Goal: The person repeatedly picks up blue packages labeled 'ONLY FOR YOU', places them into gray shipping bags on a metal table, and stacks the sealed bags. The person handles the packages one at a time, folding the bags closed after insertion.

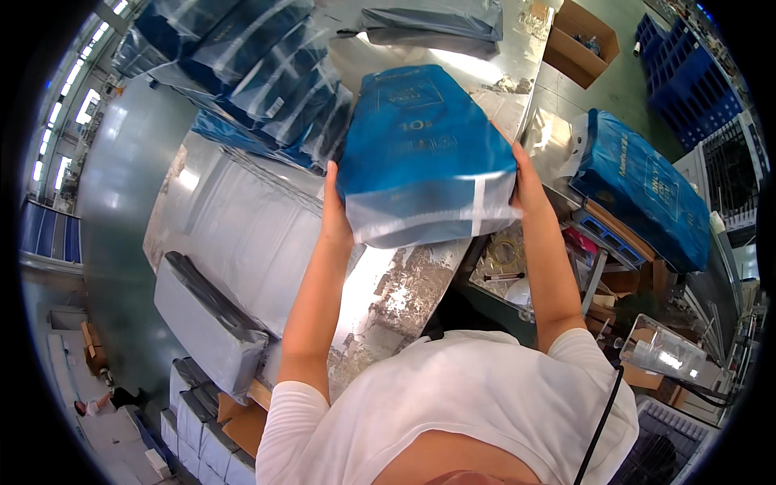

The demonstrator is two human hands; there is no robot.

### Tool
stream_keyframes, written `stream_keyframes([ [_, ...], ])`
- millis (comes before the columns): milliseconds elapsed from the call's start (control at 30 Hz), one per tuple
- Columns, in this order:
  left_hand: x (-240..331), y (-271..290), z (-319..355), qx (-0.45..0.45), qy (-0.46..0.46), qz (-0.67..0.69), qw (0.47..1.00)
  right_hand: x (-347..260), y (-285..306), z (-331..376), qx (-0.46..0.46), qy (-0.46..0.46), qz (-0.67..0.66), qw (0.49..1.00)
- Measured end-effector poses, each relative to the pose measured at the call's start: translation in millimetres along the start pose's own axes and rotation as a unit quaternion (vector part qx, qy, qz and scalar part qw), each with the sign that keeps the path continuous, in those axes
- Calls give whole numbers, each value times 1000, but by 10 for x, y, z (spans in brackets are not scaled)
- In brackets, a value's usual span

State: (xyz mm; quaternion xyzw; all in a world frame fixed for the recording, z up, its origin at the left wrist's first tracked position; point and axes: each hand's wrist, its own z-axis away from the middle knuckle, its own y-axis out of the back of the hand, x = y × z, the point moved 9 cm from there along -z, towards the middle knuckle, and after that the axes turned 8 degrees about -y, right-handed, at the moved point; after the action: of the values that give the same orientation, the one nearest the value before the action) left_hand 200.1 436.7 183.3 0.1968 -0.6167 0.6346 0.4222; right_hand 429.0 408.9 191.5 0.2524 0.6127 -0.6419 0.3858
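Note:
Between my two hands is a large blue plastic package (420, 137) with a clear, whitish end turned toward me. My left hand (336, 208) presses along its left side, and my right hand (527, 179) grips its right side near the clear end. The fingers of both hands are partly hidden by the package. Beneath it lies a worn metal table (388, 299). To the left of the package, a tall pile of similar blue packages (259, 89) in clear wrap leans close to my left hand.
Another blue package (643, 186) lies at the right, by a cluttered stand. Grey-white wrapped packs sit at the table's left (206, 315) and far edge (436, 24). A cardboard box (580, 44) and blue crates (687, 73) stand far right. Someone (105, 400) is at the lower left.

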Motion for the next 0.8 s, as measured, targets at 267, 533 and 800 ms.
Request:
stream_keyframes([
  [267, 24, -51, -27, 26, 46, 7, 999, -138, -49, 16, 45, -1, -19, 999],
  [533, -312, -71, -161, -27, 106, -128, 986, 738, 623, -34, 44, -164, -157, 973],
  [800, 5, -1095, -53, -167, -133, -673, 708, 841, 298, 225, -50, -44, -345, 936],
])
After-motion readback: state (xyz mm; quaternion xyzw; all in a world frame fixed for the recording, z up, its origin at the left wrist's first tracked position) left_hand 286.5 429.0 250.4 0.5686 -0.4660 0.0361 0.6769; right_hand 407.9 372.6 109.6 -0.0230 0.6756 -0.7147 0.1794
